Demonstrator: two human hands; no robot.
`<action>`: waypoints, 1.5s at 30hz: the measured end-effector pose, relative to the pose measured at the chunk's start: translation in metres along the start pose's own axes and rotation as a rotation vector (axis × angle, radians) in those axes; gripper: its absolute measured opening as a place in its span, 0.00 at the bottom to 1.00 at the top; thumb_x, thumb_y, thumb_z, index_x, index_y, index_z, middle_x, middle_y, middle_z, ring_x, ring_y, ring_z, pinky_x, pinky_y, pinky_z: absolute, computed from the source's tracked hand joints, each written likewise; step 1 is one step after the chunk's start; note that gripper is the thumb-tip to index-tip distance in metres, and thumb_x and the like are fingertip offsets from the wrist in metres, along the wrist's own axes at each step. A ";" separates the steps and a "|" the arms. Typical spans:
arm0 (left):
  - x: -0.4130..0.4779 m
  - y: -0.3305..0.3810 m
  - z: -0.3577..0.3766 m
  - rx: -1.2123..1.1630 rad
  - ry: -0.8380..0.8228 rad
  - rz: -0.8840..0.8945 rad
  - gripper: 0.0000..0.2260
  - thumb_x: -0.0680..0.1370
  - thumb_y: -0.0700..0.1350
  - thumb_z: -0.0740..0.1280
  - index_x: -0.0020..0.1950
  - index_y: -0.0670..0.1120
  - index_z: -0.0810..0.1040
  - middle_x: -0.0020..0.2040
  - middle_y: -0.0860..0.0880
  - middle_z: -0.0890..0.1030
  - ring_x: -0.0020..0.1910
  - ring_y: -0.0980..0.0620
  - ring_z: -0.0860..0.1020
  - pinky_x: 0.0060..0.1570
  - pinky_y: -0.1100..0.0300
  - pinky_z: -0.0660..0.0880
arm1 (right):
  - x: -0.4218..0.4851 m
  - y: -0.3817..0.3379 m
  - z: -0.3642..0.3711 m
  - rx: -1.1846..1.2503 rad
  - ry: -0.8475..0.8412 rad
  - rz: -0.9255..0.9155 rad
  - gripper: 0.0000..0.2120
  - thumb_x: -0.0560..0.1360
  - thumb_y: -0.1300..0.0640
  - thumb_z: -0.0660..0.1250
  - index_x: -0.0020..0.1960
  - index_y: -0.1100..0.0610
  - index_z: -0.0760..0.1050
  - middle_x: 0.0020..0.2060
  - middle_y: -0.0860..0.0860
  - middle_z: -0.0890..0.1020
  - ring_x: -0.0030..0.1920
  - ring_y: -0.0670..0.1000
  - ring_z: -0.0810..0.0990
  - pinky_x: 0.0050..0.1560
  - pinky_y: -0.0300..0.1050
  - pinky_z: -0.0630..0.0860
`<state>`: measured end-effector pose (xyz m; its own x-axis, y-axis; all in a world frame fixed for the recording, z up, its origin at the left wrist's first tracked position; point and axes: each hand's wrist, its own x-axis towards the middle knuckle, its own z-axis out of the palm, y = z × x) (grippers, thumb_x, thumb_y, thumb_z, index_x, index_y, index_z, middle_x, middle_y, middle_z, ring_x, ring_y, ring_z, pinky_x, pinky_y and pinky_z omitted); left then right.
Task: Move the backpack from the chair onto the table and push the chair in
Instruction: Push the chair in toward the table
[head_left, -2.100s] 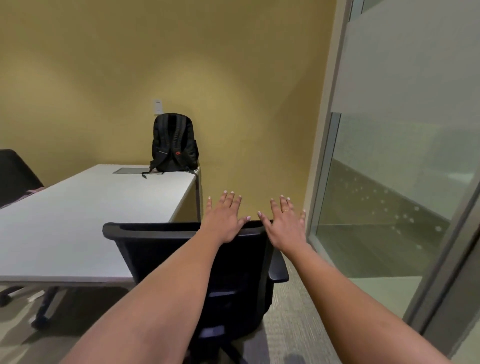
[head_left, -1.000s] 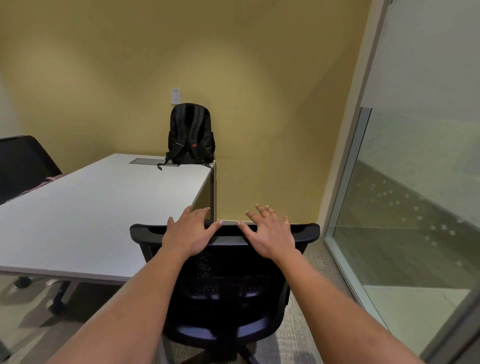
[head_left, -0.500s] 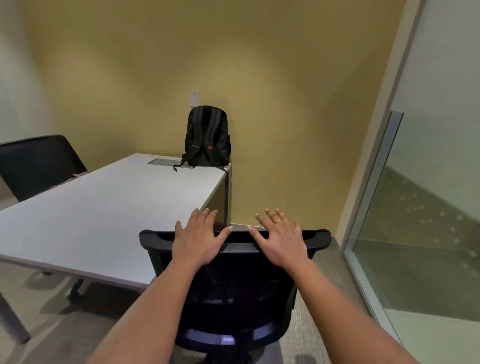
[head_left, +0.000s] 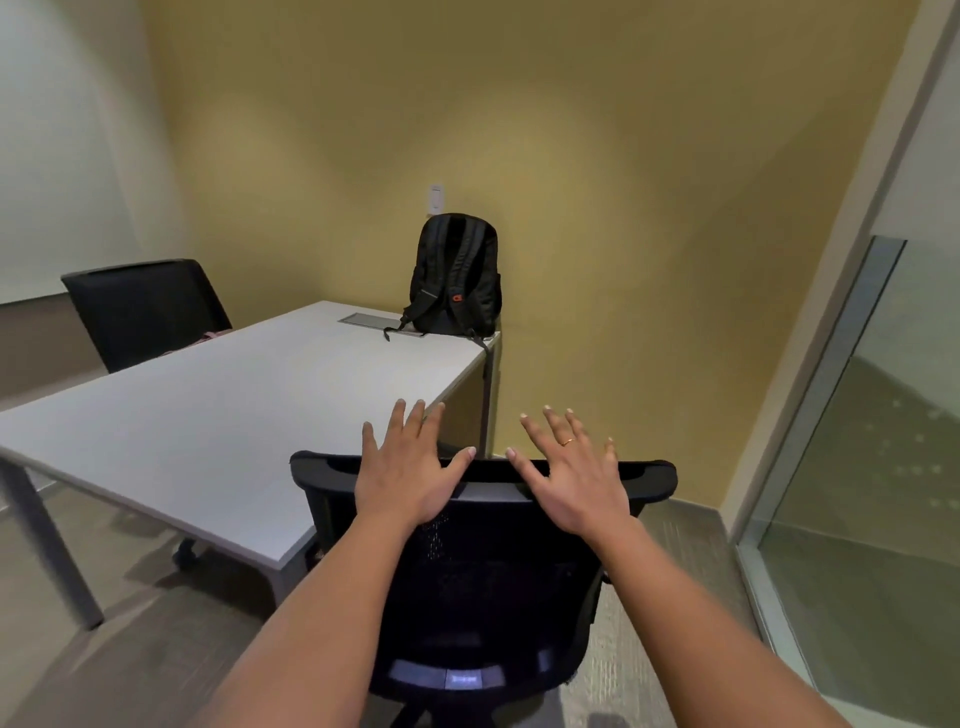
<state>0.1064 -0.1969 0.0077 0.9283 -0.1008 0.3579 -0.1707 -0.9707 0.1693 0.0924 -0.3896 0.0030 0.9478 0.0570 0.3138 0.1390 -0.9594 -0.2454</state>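
A black backpack (head_left: 454, 275) stands upright on the far right corner of the white table (head_left: 208, 415), against the yellow wall. A black mesh office chair (head_left: 488, 566) stands right in front of me, at the table's near right corner, its back towards me. My left hand (head_left: 408, 470) and my right hand (head_left: 571, 475) lie flat on the top edge of the chair's backrest, fingers spread and extended past it, not curled around it.
A second black chair (head_left: 145, 309) stands at the table's far left side. A glass partition (head_left: 872, 415) runs along the right. A grey table leg (head_left: 49, 545) stands at the near left. Grey floor lies around the chair.
The view has swung right-to-left around the chair, revealing more of the table and second chair. Both hands stayed flat on the backrest top, and the chair sits closer to the table corner.
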 end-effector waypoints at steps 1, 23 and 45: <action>0.002 0.006 0.002 0.004 0.004 -0.013 0.33 0.75 0.67 0.45 0.75 0.52 0.49 0.77 0.49 0.52 0.76 0.49 0.43 0.72 0.42 0.45 | 0.004 0.007 -0.001 -0.004 -0.005 -0.010 0.31 0.72 0.30 0.41 0.73 0.40 0.48 0.76 0.46 0.50 0.75 0.48 0.43 0.70 0.66 0.43; 0.107 0.132 0.062 0.091 -0.089 -0.281 0.38 0.73 0.70 0.45 0.75 0.49 0.44 0.77 0.45 0.46 0.75 0.46 0.38 0.70 0.39 0.37 | 0.123 0.157 -0.011 0.010 -0.111 -0.188 0.28 0.74 0.33 0.43 0.72 0.38 0.47 0.76 0.45 0.50 0.75 0.47 0.43 0.70 0.65 0.44; 0.219 0.218 0.128 0.164 -0.095 -0.587 0.43 0.69 0.74 0.43 0.75 0.49 0.43 0.77 0.46 0.46 0.75 0.47 0.40 0.70 0.39 0.38 | 0.272 0.275 0.011 0.179 -0.114 -0.512 0.26 0.75 0.35 0.47 0.72 0.41 0.53 0.75 0.46 0.56 0.74 0.48 0.49 0.71 0.61 0.52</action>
<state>0.3148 -0.4587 0.0050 0.8786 0.4487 0.1634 0.4236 -0.8903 0.1670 0.3914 -0.6350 0.0111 0.7699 0.5430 0.3354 0.6275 -0.7400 -0.2423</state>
